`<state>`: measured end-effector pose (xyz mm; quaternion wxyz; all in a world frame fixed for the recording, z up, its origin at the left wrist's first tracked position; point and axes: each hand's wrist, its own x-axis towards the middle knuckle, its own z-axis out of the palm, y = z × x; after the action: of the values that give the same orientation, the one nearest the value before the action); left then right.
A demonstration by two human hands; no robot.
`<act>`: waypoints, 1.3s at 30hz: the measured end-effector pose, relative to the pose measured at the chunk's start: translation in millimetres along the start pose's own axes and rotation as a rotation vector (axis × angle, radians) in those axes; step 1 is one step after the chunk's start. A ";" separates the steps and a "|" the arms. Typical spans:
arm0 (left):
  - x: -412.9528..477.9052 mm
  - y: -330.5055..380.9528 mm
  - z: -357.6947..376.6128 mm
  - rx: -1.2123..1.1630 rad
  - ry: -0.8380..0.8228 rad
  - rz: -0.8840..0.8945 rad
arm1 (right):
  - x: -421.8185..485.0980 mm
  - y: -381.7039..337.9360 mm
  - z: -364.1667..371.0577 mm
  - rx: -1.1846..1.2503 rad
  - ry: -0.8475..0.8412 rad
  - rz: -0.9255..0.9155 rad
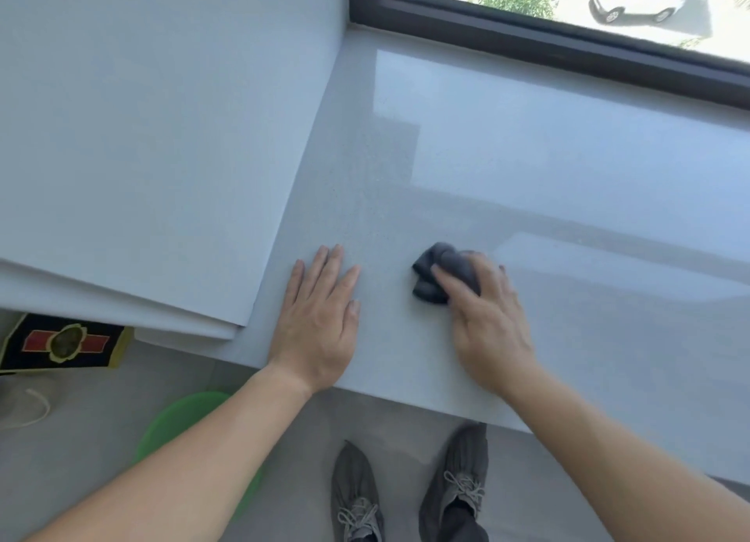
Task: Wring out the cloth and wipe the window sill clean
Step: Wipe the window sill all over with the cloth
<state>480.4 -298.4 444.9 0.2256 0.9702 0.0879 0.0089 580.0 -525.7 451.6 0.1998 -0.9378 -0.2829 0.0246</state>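
Observation:
A dark grey cloth (438, 267), bunched into a wad, lies on the pale grey window sill (527, 184) near its front edge. My right hand (487, 318) lies over the cloth's near side, fingers curled round it and pressing it onto the sill. To the left of the cloth, my left hand (320, 318) rests flat on the sill, fingers straight and together, holding nothing. The two hands are a short gap apart. Part of the cloth is hidden under my right hand.
A white side wall (154, 135) bounds the sill on the left. The dark window frame (527, 34) runs along the back. On the floor below are a green basin (182, 424), a black and yellow box (61, 340) and my grey shoes (406, 493).

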 end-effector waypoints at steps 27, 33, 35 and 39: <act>3.3 24.7 0.7 0.057 -0.012 -0.090 | -69.2 -7.4 -6.1 -0.006 -0.016 0.034; 21.4 58.8 5.1 0.030 0.038 -0.088 | -65.9 -3.8 -7.7 0.023 0.052 0.178; 35.1 74.5 9.2 0.003 0.042 -0.056 | -91.8 -9.1 -6.8 0.010 -0.055 -0.065; 53.9 97.2 24.7 -0.005 -0.031 -0.058 | -79.4 45.5 -30.3 -0.007 -0.120 -0.150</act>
<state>551.0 -385.5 464.2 0.2294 0.9668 0.1124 -0.0125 541.9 -614.0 456.4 0.1804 -0.9116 -0.3637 0.0649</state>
